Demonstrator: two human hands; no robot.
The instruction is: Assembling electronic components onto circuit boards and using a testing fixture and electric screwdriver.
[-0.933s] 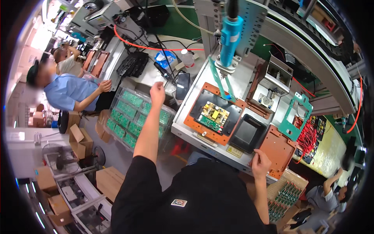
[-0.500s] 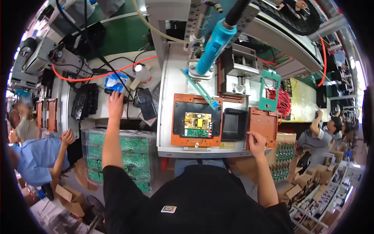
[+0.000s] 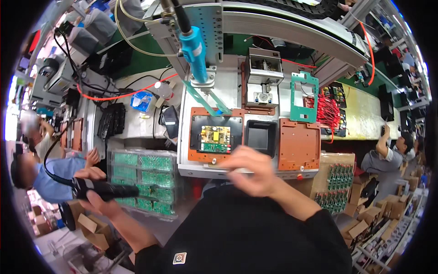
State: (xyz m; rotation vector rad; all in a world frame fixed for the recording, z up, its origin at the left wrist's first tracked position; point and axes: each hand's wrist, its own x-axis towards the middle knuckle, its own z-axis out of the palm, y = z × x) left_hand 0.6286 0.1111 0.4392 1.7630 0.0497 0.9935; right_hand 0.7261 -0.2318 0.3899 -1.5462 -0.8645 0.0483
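My left hand is wrapped around a black electric screwdriver with a cable at its rear end. It is held above the stacked trays of green circuit boards, its front end toward the right. My right hand, smeared by motion, hovers at the front edge of the orange fixture; its fingers point left and their grip does not show clearly. A yellow and green circuit board lies in the fixture's black insert. Over it stands a blue screwdriving unit on a metal mount.
Right of the fixture are a black bin and an orange plate. Behind them stand a green frame, a metal feeder box and red wires. A phone and blue packet lie left. A co-worker sits nearby.
My left hand has come back from near the blue packet and now holds the black screwdriver at lower left. My right hand has moved left from the orange plate to the fixture's front.
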